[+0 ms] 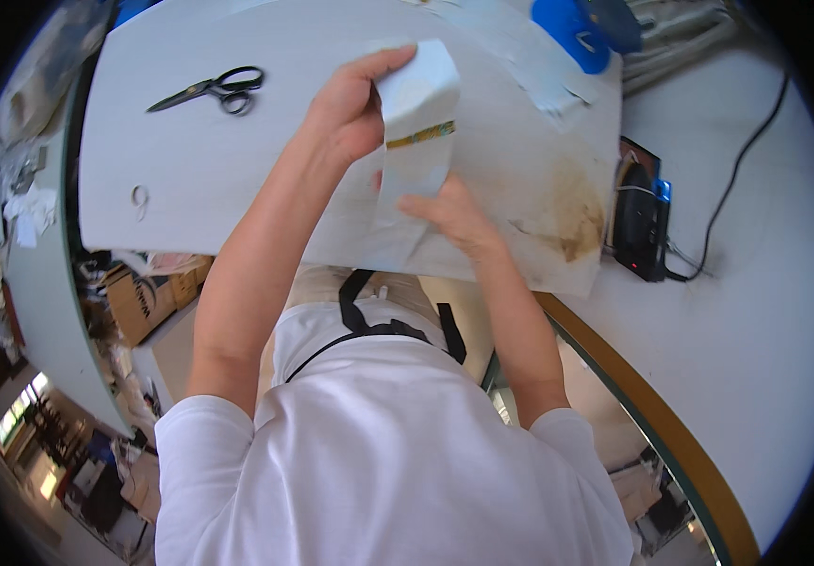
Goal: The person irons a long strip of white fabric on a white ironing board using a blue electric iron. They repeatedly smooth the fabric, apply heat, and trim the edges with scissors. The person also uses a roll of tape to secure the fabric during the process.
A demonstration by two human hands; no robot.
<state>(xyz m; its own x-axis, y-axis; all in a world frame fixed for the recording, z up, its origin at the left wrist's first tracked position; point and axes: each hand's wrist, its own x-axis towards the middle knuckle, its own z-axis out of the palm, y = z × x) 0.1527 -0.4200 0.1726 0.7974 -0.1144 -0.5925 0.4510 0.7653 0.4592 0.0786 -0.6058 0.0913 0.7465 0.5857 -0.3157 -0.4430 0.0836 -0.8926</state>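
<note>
A pale strip of fabric or paper [417, 106], crossed by a narrow gold patterned band, is held up over a cloth-covered table [294, 205]. My left hand [357, 102] grips its upper left edge, thumb on top. At its lower end my right hand [446, 209] pinches it, thumb in front and the fingers partly hidden behind. Black-handled tailor's shears [212, 90] lie on the table to the left of my left hand. Nearer the table's left edge is a small pale ring with a loop of thread or cord [139, 198].
Pale scraps [541, 78] and a blue object [570, 35] lie at the back right. A black corded device [640, 219] with a red light stands right of the table, its cable [739, 156] curving away. Brown stains mark the cover. A cardboard box [139, 301] sits below left.
</note>
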